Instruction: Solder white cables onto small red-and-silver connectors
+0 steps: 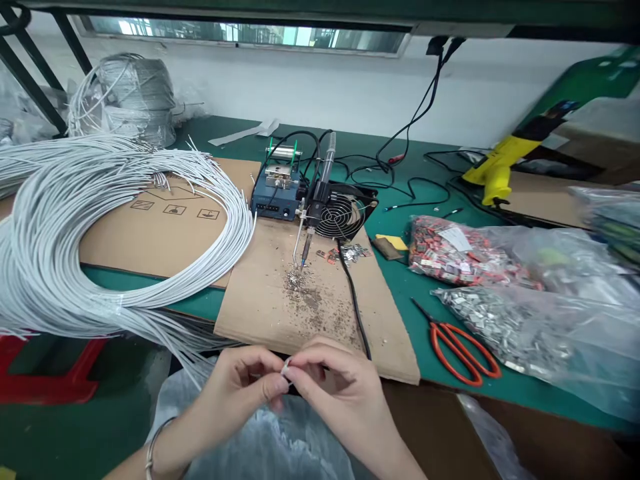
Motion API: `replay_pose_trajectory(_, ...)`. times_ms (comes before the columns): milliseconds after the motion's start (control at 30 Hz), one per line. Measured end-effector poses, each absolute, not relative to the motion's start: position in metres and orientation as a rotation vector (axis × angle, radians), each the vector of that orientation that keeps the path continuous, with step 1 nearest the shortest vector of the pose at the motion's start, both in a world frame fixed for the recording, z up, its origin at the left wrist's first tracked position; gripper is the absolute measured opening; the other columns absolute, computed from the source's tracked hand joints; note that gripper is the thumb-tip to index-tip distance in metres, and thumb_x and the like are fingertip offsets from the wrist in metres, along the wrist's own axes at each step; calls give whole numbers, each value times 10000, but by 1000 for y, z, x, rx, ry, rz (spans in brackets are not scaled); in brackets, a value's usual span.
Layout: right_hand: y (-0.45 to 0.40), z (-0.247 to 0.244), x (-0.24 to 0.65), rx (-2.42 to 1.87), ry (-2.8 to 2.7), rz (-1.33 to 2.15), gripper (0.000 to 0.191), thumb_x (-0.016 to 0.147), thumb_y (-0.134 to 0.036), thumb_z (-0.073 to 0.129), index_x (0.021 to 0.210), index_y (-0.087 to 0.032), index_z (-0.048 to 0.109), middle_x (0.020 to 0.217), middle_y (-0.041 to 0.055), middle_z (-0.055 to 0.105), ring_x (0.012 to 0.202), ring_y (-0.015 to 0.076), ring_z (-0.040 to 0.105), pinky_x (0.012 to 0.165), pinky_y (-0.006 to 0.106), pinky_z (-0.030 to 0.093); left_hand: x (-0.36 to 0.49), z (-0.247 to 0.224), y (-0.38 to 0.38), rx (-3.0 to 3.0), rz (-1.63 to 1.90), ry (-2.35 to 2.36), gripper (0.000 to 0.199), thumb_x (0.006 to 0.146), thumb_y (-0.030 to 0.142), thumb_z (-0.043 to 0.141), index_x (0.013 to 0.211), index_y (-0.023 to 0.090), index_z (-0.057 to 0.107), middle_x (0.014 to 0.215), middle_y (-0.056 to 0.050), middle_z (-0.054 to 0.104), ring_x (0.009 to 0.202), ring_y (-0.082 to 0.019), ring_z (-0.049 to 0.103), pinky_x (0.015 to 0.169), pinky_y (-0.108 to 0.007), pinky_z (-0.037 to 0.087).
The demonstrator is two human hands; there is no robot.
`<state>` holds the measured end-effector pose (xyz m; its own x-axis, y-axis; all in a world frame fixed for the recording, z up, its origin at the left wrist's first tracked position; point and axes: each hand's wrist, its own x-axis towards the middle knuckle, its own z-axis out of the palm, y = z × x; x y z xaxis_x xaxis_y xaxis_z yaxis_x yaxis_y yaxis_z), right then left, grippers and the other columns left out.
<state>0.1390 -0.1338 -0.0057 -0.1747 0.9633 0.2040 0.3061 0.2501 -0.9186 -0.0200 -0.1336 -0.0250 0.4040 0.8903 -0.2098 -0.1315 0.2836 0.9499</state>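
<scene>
My left hand [253, 381] and my right hand [337, 377] meet above my lap, in front of the near edge of the cardboard. Thumb and fingers of both are pinched around a small whitish piece [286, 367] that looks like a cable end. The fingertips cover most of it, so its exact kind is hidden. Beyond my hands, a soldering iron [315, 207] points tip down in a stand over the cardboard sheet [255, 300], which is strewn with dark and silvery crumbs. To the left lies a large coil of white cables [50, 220], its loose ends hanging near my left forearm.
A blue soldering station [275, 200] and a black fan [343, 215] stand behind the iron. Red-handled scissors [463, 350] lie right, beside bags of metal connectors [505, 327] and orange-and-silver parts [455, 253]. A yellow heat-gun-like tool [505, 163] stands back right. A black cord [354, 300] crosses the cardboard.
</scene>
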Motion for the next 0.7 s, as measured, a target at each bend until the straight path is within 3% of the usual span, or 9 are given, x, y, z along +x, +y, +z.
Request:
replay_pose_trajectory(167, -127, 5, 145, -1275, -1882, 1042, 117, 746, -142, 592, 637, -170, 628, 583, -1, 581, 538, 123, 485, 489, 232, 340, -24, -24, -137, 1496, 826, 1053, 173, 813, 262, 563, 716, 139, 637, 626, -4, 565, 587, -105, 493, 543, -195, 364)
replay_pose_trajectory(333, -126, 1, 147, -1226, -1830, 1170, 180, 756, -175, 580, 577, -162, 570, 513, -30, 468, 485, 104, 408, 439, 221, 299, -22, -23, -140, 1624, 836, 1092, 152, 817, 228, 552, 709, 149, 625, 633, 1, 564, 585, -98, 487, 551, -181, 358)
replay_pose_trajectory(600, -132, -12, 134, -1115, -1805, 751, 219, 793, -146, 529, 575, -168, 532, 526, -18, 447, 488, 117, 418, 456, 248, 317, -16, -28, -140, 1517, 925, 1163, 180, 821, 225, 524, 671, 143, 578, 614, 5, 546, 556, -94, 474, 520, -173, 364)
replay_pose_trajectory(700, -131, -14, 128, -1052, -1878, 441, 215, 776, -75, 521, 578, -158, 530, 541, -3, 443, 499, 119, 408, 463, 256, 314, -15, -28, -137, 1580, 954, 1200, 182, 830, 215, 505, 684, 142, 586, 624, 2, 552, 565, -95, 480, 528, -174, 363)
